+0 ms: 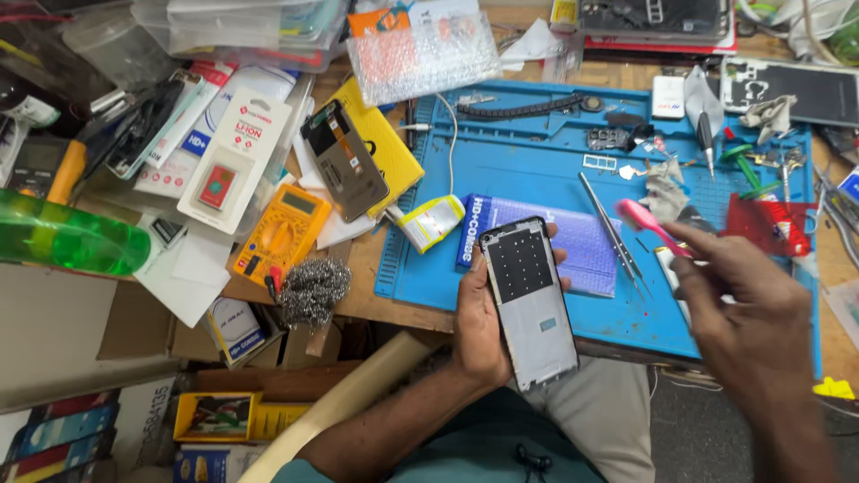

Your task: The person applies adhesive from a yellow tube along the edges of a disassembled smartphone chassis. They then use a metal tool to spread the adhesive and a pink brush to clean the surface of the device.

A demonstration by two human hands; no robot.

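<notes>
My left hand (479, 326) wraps its fingers (558, 258) around a phone frame (528, 300), holding it upright over the near edge of the blue mat (528, 170). My right hand (747, 313) pinches a pink-handled tool (649, 222), fingers closed on it, blurred, above the mat's right side. Tweezers (613, 234) lie between them on the mat. A yellow multimeter (284, 233) sits well left on the cluttered desk (358, 291).

Bright, even overhead light, colours saturated. Shadows soft and short. Mild glare on the bubble wrap (420, 55) and green bottle (67, 237). Right hand (747, 304) motion-blurred; left hand (479, 317) and phone frame (528, 300) sharp. Slight wide-angle bend at the worktop (358, 295) edges.
</notes>
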